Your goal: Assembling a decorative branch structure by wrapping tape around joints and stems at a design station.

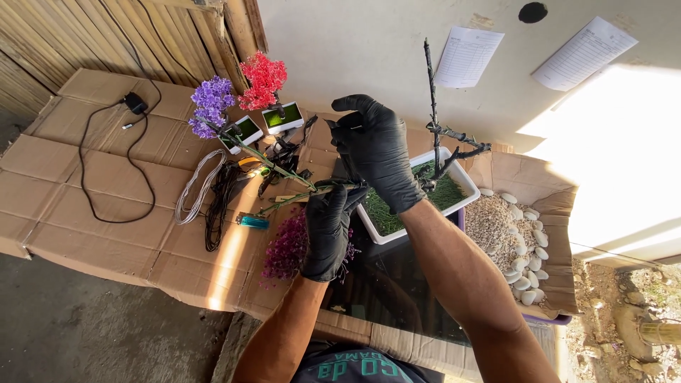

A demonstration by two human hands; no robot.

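Note:
Both my hands wear black gloves. My left hand (328, 230) grips the lower end of a green wrapped stem (284, 170) that ends in a purple artificial flower cluster (211, 105). My right hand (376, 149) is closed over the same stem end, just above the left, holding a dark strip against it. Behind my hands stands a white rectangular planter (464, 181) with green fake grass and a bare black wire tree trunk (434, 113). A magenta flower cluster (287, 248) lies under my left wrist.
Flattened cardboard (92, 213) covers the work surface. On it lie a red flower cluster (262, 79), two small white grass pots (282, 117), coiled grey wire (195, 188), black wire (216, 206), a charger cable (106, 177) and a teal lighter (252, 221). White pebbles and gravel (507, 234) sit at right.

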